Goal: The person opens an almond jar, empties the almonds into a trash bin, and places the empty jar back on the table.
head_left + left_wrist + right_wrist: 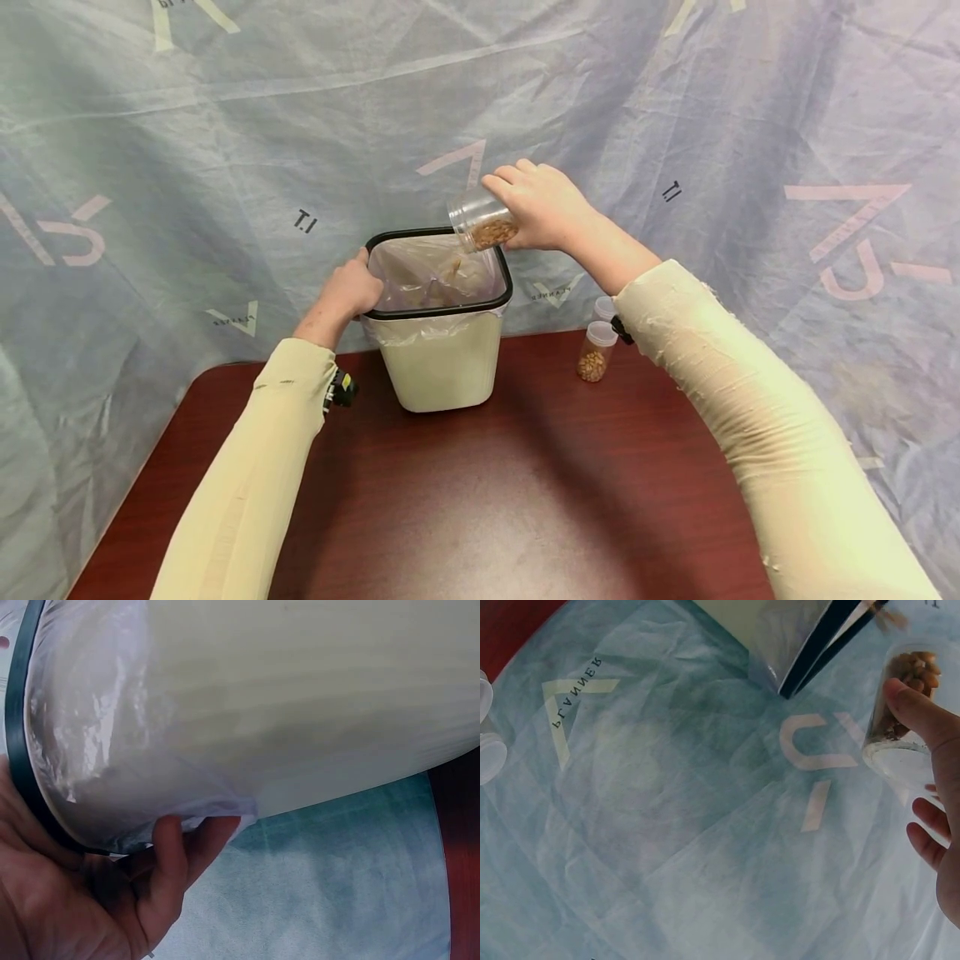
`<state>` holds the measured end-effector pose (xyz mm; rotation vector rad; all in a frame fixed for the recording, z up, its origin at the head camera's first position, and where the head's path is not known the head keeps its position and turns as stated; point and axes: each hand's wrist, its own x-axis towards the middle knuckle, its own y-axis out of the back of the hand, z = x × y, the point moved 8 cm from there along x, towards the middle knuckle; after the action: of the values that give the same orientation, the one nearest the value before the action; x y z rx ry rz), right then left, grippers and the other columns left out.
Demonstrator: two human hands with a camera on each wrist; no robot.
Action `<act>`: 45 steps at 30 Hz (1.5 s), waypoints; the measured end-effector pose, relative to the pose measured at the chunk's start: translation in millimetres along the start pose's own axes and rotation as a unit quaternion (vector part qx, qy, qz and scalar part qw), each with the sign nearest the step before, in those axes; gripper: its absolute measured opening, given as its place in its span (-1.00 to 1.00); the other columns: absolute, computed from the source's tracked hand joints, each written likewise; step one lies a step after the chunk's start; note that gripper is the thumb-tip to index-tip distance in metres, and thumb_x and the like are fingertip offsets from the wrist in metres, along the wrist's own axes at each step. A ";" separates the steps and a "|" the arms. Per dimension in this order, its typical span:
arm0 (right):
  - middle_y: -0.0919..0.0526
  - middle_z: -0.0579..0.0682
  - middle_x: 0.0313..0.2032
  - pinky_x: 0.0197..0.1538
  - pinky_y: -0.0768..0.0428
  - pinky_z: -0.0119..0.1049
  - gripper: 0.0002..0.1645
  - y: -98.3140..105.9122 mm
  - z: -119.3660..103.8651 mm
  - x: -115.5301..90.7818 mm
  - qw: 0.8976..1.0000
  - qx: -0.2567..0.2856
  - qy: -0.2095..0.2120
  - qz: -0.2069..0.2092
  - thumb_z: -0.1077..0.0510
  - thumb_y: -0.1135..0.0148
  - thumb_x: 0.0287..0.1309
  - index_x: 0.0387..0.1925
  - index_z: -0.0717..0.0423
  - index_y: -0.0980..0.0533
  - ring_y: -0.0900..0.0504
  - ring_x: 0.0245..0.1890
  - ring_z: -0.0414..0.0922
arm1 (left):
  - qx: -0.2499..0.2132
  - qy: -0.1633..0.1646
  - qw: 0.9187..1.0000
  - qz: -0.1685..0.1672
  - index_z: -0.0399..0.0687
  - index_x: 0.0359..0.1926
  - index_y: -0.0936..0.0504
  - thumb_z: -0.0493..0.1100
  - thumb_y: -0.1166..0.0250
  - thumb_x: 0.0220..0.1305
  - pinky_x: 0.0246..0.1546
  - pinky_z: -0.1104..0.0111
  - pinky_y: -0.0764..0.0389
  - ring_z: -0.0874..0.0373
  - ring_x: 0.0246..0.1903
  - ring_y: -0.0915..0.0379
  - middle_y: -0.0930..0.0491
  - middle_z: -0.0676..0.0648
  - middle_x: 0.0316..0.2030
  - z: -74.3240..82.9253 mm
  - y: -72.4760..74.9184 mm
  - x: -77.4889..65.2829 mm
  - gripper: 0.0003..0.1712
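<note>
A cream trash bin (pixel 442 367) with a black rim and a clear plastic liner (pixel 408 271) stands upright on the table. My left hand (pixel 351 287) grips the bin's rim at its left side; in the left wrist view its fingers (pixel 171 847) curl under the rim against the liner. Above the bin's mouth, my right hand (pixel 543 204) holds a clear plastic jar (pixel 468 212), tilted with its open mouth toward the bin. Brown nuts (pixel 495 233) lie along the jar's lower side, and a few blurred ones drop into the bin.
Right of the bin, a lidded jar of nuts (pixel 592 362) stands on the dark red table (pixel 480 492), with a second white-lidded jar (pixel 604 308) behind it, partly hidden by the right sleeve. A grey-blue printed sheet (pixel 337 108) hangs behind the table.
</note>
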<state>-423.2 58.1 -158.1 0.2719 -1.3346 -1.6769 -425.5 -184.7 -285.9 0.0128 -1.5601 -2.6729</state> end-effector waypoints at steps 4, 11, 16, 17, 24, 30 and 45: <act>-0.47 0.17 0.07 -0.05 -0.42 0.07 0.07 0.5 -2.1 1.4 1.000 -0.003 0.007 0.003 -0.07 -0.63 -0.36 0.22 0.24 -0.35 -0.41 -0.05 0.20 | 0.007 0.000 1.000 -0.001 -0.22 0.53 0.23 -0.21 0.14 0.25 -0.57 0.25 -0.54 -0.19 -0.22 -0.47 -0.11 -0.39 0.39 0.1 0.7 -0.7 -0.15; -0.47 0.17 0.09 -0.06 -0.43 0.08 0.04 1.2 -5.1 3.9 1.000 -0.002 0.017 0.004 -0.05 -0.61 -0.33 0.22 0.24 -0.36 -0.41 -0.04 0.20 | 0.011 0.007 1.000 -0.001 -0.20 0.53 0.25 -0.22 0.15 0.24 -0.58 0.24 -0.50 -0.07 -0.53 -0.47 -0.15 -0.38 0.37 -2.1 0.7 -1.1 -0.14; -0.47 0.17 0.07 -0.09 -0.43 0.08 0.05 0.6 -7.3 5.1 1.000 -0.006 0.023 0.006 -0.05 -0.63 -0.33 0.22 0.25 -0.35 -0.41 -0.06 0.21 | 0.006 0.004 1.000 0.004 -0.21 0.53 0.23 -0.23 0.15 0.22 -0.56 0.24 -0.49 -0.10 -0.47 -0.46 -0.13 -0.38 0.38 -3.7 1.1 -1.8 -0.13; -0.46 0.17 0.07 -0.10 -0.43 0.08 0.05 0.6 -7.8 5.2 1.000 -0.006 0.025 0.008 -0.05 -0.62 -0.33 0.22 0.25 -0.35 -0.41 -0.06 0.21 | 0.004 0.004 1.000 0.004 -0.21 0.53 0.23 -0.23 0.15 0.21 -0.55 0.23 -0.49 -0.12 -0.44 -0.47 -0.12 -0.37 0.39 -3.8 1.1 -2.1 -0.13; -0.45 0.18 0.10 -0.13 -0.45 0.06 0.07 -0.6 -10.6 2.0 0.999 -0.010 0.030 0.006 -0.01 -0.63 -0.30 0.26 0.24 -0.33 -0.41 -0.05 0.20 | 0.007 -0.001 1.000 0.008 -0.20 0.53 0.22 -0.22 0.16 0.24 -0.49 0.21 -0.47 -0.13 -0.38 -0.45 -0.15 -0.36 0.38 -0.7 -0.4 1.0 -0.15; -0.43 0.19 0.11 -0.13 -0.45 0.06 0.08 -2.2 -13.7 -0.3 0.999 -0.018 0.032 -0.001 0.01 -0.65 -0.31 0.27 0.25 -0.32 -0.39 -0.03 0.20 | 0.000 0.002 1.000 0.005 -0.17 0.53 0.20 -0.23 0.15 0.23 -0.58 0.24 -0.45 0.02 -0.65 -0.36 -0.18 -0.35 0.37 0.4 -3.9 2.2 -0.15; -0.41 0.18 0.13 -0.15 -0.44 0.04 0.07 -0.8 -19.5 0.7 0.999 -0.022 0.038 -0.008 0.10 -0.66 -0.32 0.27 0.25 -0.31 -0.39 -0.03 0.19 | -0.007 0.007 1.000 0.010 -0.16 0.54 0.19 -0.22 0.15 0.24 -0.60 0.26 -0.41 0.00 -0.60 -0.35 -0.12 -0.34 0.40 4.0 -1.1 -0.1 -0.15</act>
<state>-411.1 45.0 -166.0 0.3185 -1.2417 -1.6914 -425.6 -180.6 -285.0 0.0167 -1.5301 -2.6619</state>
